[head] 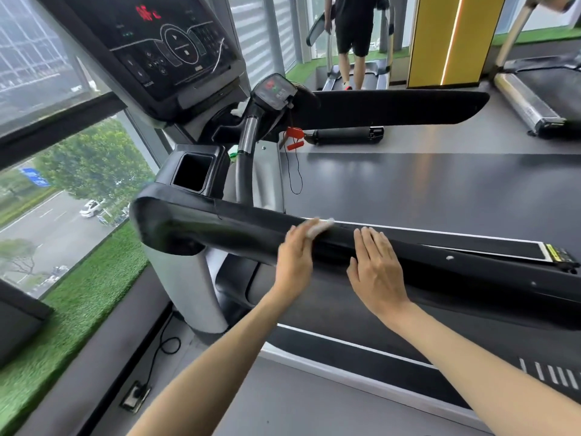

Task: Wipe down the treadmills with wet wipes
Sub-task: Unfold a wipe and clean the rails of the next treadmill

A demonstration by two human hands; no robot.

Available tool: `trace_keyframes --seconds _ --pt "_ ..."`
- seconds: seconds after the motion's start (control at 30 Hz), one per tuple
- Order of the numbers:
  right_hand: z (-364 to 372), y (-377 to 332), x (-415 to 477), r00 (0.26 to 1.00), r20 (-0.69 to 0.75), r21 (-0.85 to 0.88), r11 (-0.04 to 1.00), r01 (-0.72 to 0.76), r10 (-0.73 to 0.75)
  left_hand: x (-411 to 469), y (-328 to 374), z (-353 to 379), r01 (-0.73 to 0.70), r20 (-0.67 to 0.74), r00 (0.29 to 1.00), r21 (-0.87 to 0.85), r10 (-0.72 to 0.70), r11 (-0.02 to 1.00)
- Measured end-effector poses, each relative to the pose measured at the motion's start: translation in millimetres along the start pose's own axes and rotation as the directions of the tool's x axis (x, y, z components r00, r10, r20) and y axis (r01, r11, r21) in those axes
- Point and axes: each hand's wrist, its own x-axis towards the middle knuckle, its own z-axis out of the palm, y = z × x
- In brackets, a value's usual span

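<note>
A black treadmill fills the view, its near handrail (220, 228) running from lower left to the right edge. My left hand (295, 259) lies over the rail and presses a white wet wipe (319, 229) onto its top; the wipe sticks out past my fingertips. My right hand (375, 269) rests flat on the same rail a little to the right, fingers straight, holding nothing. The console (166, 48) with red digits stands at the upper left. Beyond the rail lies the dark belt (440, 190).
A red safety clip (295, 139) on a cord hangs below the console. A cup holder (192, 176) opens at the rail's left end. A person walks on a far treadmill (352, 42). A power cable and floor socket (135, 396) lie at lower left beside green turf (78, 309).
</note>
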Motion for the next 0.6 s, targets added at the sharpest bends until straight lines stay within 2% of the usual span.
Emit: trace_keyframes --seconds 0.03,0.1,0.13,0.17,0.2,0.27,0.37,0.47,0.53,0.6 --pt "0 0 0 1.000 0.003 -0.004 1.000 -0.002 0.002 9 0 -14 0.081 -0.153 0.984 -0.076 -0.092 0.994" --pt "-1 -3 1 1.000 -0.001 -0.016 1.000 -0.019 0.019 32 -17 -45 0.292 -0.396 0.860 -0.136 -0.322 0.947" --pt "-2 -5 2 1.000 -0.005 -0.015 1.000 -0.025 0.025 42 -31 -60 0.363 -0.444 0.817 -0.102 -0.369 0.926" --pt "-2 -6 3 1.000 -0.008 -0.011 1.000 -0.027 0.027 47 -46 -72 0.397 -0.440 0.817 -0.041 -0.374 0.917" --pt "-3 -6 3 1.000 -0.009 -0.008 1.000 -0.027 0.027 48 -59 -75 0.401 -0.391 0.848 0.027 -0.359 0.916" --pt "-3 -3 3 1.000 -0.019 -0.005 1.000 -0.020 0.020 39 -67 -54 0.336 -0.262 0.920 0.145 -0.292 0.930" --pt "1 -2 2 0.998 -0.051 0.005 1.000 -0.029 0.029 8 -45 3 0.145 -0.131 0.985 0.254 -0.114 0.956" --pt "2 -4 2 0.993 -0.102 0.036 0.998 -0.058 0.062 -21 -13 44 -0.077 0.014 0.997 0.182 0.076 0.980" --pt "2 -5 2 0.989 -0.128 0.062 0.996 -0.068 0.075 -22 -4 42 -0.118 0.019 0.993 0.095 0.117 0.988" --pt "2 -6 3 0.987 -0.141 0.066 0.995 -0.073 0.082 -6 -9 19 -0.140 -0.084 0.985 0.098 0.148 0.985"
